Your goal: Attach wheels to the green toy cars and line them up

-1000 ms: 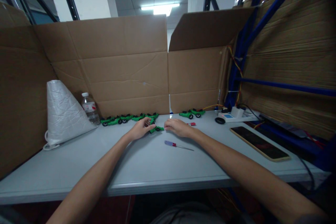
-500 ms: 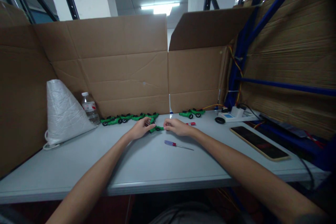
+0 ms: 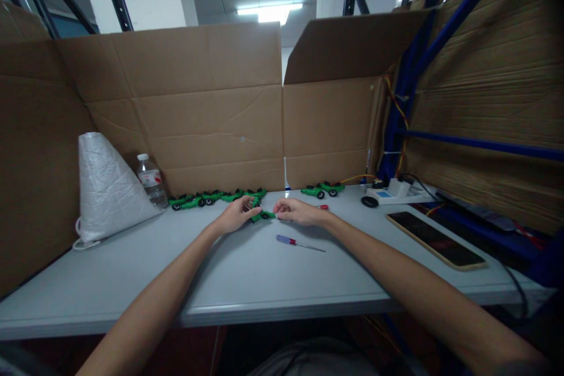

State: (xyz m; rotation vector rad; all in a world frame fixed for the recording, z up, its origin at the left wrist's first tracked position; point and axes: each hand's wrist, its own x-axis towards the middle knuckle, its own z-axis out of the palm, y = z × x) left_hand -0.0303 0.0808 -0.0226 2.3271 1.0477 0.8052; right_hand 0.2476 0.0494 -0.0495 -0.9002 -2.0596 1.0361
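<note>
My left hand [image 3: 237,215] is closed on a small green toy car [image 3: 263,216] with black wheels, near the middle of the table. My right hand [image 3: 294,211] is at the car's right end, its thumb and fingers pinched together. Whatever sits between those fingertips is too small to make out. In front of the hands lies a screwdriver [image 3: 299,243] with a clear purple and red handle, its shaft pointing right. A red object [image 3: 324,207] shows partly behind my right wrist.
Several green toy cars [image 3: 187,202] line the table's back left; more green cars [image 3: 322,190] stand at the back right. A silvery bag [image 3: 108,194] and water bottle [image 3: 151,181] are at left. At right lie a phone [image 3: 435,239], a black disc [image 3: 369,202] and a power strip [image 3: 399,192].
My right hand has shifted very slightly left, towards the car's end. The left hand and the car stay in place.
</note>
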